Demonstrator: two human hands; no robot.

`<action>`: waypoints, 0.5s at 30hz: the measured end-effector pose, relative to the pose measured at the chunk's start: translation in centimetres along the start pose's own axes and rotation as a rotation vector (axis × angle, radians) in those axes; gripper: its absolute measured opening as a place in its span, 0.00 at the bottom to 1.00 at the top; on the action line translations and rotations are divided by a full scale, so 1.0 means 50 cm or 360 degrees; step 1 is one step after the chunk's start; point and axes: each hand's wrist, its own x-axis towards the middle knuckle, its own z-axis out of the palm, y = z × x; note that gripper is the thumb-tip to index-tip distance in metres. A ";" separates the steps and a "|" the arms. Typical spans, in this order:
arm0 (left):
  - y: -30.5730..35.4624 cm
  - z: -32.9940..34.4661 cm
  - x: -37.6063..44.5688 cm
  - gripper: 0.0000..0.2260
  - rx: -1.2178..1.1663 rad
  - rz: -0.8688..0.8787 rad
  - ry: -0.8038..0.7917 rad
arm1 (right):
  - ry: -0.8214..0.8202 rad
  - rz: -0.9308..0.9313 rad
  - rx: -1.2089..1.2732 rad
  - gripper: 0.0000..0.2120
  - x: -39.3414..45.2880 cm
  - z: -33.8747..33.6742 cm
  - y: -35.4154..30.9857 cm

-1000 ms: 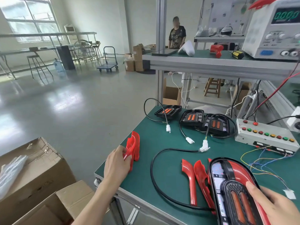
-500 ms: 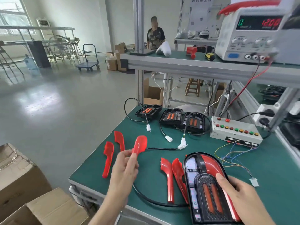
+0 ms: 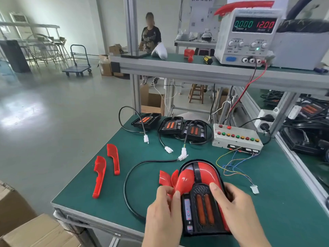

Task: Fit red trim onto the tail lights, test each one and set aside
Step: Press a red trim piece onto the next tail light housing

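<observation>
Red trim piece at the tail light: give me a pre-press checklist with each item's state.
1. Red trim piece gripped by left hand: ok.
2. Tail light steadied by right hand: ok.
3. Trim over the light's left side: ok; fully seated: cannot tell.
4. Right-side trim already fitted: ok.
5. Light's connector plugged into the test box: not ok, it lies loose on the table.
6. Power supply on, reading 12.00: ok.

One head-worn wide-angle view, looking forward and down, sits close above the green table; the workshop floor stretches off left beyond.
</observation>
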 end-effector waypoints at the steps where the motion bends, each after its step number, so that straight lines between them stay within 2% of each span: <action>1: 0.002 0.000 0.001 0.07 0.0131 0.0005 -0.0005 | 0.0002 -0.0018 -0.0021 0.09 -0.003 0.004 -0.002; 3: 0.012 -0.003 0.006 0.08 0.0494 0.0022 -0.0056 | 0.0007 -0.0037 -0.0060 0.09 -0.008 0.012 -0.004; 6: 0.030 -0.020 0.016 0.16 0.1034 0.0052 -0.0157 | 0.0045 -0.0033 -0.0090 0.10 -0.011 0.016 -0.004; 8: 0.043 -0.032 0.022 0.19 0.1251 0.0087 -0.0262 | 0.0063 -0.0028 -0.0137 0.10 -0.012 0.015 -0.002; 15: 0.073 -0.037 0.027 0.17 0.1308 0.0093 -0.0298 | 0.0080 -0.0056 -0.0182 0.12 -0.015 0.023 -0.002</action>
